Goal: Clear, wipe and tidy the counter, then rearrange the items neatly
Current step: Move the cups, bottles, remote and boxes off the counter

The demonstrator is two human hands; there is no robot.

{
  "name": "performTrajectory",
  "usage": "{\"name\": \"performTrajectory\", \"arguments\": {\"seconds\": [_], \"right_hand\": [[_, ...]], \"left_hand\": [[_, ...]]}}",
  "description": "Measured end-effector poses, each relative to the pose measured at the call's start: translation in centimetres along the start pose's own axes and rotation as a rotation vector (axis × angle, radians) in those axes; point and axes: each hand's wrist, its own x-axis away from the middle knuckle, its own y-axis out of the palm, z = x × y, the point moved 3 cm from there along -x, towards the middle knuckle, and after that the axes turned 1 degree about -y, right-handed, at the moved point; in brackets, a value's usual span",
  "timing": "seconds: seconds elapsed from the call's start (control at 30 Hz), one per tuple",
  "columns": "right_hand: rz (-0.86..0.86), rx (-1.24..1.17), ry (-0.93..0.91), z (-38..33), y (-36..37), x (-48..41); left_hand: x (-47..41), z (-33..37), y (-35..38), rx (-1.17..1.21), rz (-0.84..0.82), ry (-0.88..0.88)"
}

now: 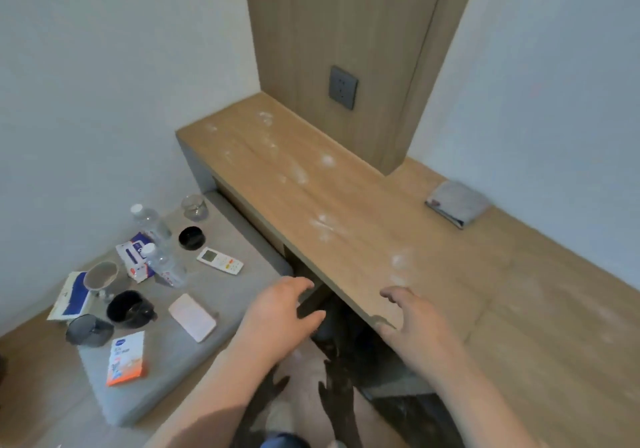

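Holding nothing, fingers loose: left hand just off front of desk, right hand at its corner. White smears on desk; cloth to desk's far right.

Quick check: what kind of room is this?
Probably a hotel or guest room: a built-in wooden counter below a panel with a socket, and a cushioned bench holding water bottles and a remote.

Soft, even indoor light, faint shadows, slight overall blur, and wide-angle bending at the edges.
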Motion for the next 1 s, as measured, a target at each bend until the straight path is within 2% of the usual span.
{"name": "performTrajectory", "arguments": {"seconds": [0.23,0.47,0.83,1.0], "right_hand": [[0.177,-0.128,0.279,6.5,-3.9,5.8],[0.326,-0.211,0.551,10.6,-5.1,11.9],[0.554,-0.314,0.902,15.8,-4.0,24.3],[0.626,-0.351,0.976,19.4,-3.7,30.1]], "left_hand": [[-2.5,10.3,1.9,-0.116,-0.151,0.334],[-3.0,17.3,5.3,-0.181,-0.353,0.61],[3.0,27.0,13.4,-0.387,-0.568,0.96],[6.9,32.0,17.5,-0.42,-0.599,1.059]]}}
